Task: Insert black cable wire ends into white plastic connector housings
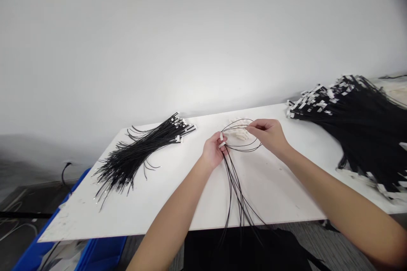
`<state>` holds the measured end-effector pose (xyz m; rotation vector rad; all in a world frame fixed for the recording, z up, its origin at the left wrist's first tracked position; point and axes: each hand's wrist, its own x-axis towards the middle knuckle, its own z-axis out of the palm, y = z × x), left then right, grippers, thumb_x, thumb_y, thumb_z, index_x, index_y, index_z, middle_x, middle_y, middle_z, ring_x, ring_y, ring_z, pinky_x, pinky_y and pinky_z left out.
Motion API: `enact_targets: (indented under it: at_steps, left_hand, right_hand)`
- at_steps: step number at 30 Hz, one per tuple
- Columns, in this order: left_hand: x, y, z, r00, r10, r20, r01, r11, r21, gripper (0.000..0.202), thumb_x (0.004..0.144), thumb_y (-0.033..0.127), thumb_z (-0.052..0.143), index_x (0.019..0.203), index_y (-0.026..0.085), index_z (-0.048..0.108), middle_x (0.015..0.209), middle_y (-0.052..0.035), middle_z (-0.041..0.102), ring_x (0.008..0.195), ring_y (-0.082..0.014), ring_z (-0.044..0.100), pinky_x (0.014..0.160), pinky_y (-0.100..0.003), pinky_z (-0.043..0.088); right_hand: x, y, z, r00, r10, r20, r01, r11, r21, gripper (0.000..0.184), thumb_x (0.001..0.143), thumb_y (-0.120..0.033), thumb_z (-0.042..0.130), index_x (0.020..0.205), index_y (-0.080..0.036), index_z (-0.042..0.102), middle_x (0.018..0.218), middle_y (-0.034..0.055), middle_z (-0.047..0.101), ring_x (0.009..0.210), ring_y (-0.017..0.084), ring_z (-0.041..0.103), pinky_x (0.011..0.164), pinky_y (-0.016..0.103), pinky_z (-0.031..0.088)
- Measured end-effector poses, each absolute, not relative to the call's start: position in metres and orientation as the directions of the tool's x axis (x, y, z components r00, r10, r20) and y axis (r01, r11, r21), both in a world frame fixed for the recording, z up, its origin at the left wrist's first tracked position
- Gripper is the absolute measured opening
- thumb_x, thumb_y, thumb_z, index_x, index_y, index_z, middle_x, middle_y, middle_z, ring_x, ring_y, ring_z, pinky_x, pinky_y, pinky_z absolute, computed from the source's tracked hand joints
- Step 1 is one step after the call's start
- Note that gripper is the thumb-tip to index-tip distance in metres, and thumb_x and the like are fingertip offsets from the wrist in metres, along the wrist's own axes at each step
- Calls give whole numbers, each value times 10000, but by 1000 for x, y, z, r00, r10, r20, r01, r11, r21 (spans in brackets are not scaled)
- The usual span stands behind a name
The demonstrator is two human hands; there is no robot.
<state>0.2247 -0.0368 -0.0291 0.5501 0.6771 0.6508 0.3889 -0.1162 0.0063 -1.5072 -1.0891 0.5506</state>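
above the white table [267, 186], the left hand [213, 150] grips two white connectors [222, 145] while the right hand [269, 133] pinches black wires [244, 151], whose slack could tangle if tugged unevenly.

The left forearm [178, 207] and right forearm [330, 190] are bare, narrowing smoothly towards the wrists [209, 162]. The left hand [213, 151] and right hand [269, 135] are bare too. Plain black clothing [241, 252] shows below.

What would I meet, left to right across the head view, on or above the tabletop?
Smaller bundle of black wires with white ends → left hand → right hand → larger heap of black wires with white ends.
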Motion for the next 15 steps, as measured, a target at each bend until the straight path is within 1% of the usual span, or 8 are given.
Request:
enact_targets:
  at_steps: [8, 15]
  left_hand:
    - [226, -37, -28, 592, 695, -408, -355, 679, 643, 190, 705, 301, 605, 784, 169, 493, 624, 40, 441, 385, -34, 292, 400, -209, 308]
    - [225, -35, -30, 601, 692, -401, -352, 679, 644, 208, 699, 311, 611, 784, 168, 487, 614, 43, 438, 381, -36, 304, 392, -210, 291]
  right_hand:
    - [389, -116, 5, 450, 867, 215, 364, 42, -931, 95, 635, -218, 588, 610, -149, 648, 526, -9, 511, 481, 72, 358, 429, 208, 267]
    - [389, -116, 2, 447, 868, 217, 386, 32, -922, 97, 642, -223, 581, 613, -158, 647, 524, -14, 506, 477, 74, 353, 430, 211, 265]
